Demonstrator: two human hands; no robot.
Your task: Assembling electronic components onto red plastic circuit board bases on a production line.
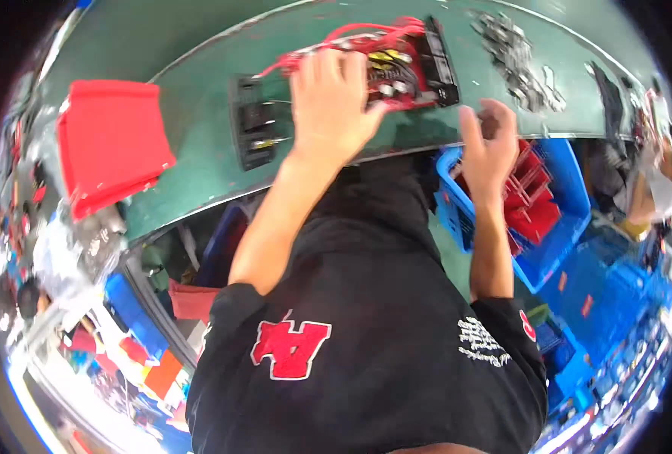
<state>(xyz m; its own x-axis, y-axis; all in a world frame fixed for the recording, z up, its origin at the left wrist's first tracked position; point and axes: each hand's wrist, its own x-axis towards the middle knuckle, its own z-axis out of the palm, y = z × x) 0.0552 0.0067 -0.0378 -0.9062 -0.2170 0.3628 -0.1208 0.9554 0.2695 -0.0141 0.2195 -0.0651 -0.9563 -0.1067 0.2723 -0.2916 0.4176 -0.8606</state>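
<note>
My left hand [332, 110] lies over the left part of a red housing [419, 69] with wires and electronic parts inside. Its fingers reach over the housing and the thumb stretches along the near side, closed on it. Red cables [374, 29] loop along the far side, and a black panel [440, 60] stands at the right end. My right hand [491, 147] is at the table's front edge, its thumb apart from curled fingers; nothing shows clearly between them. Left of my left hand lies a black part [256, 121] with thin wires.
Red panels [116, 144] are stacked on the green table [192, 163] at left. Metal parts [517, 60] lie in a heap at the far right, near a dark strip [606, 94]. Below my right hand, a blue crate [574, 197] holds red pieces [532, 204].
</note>
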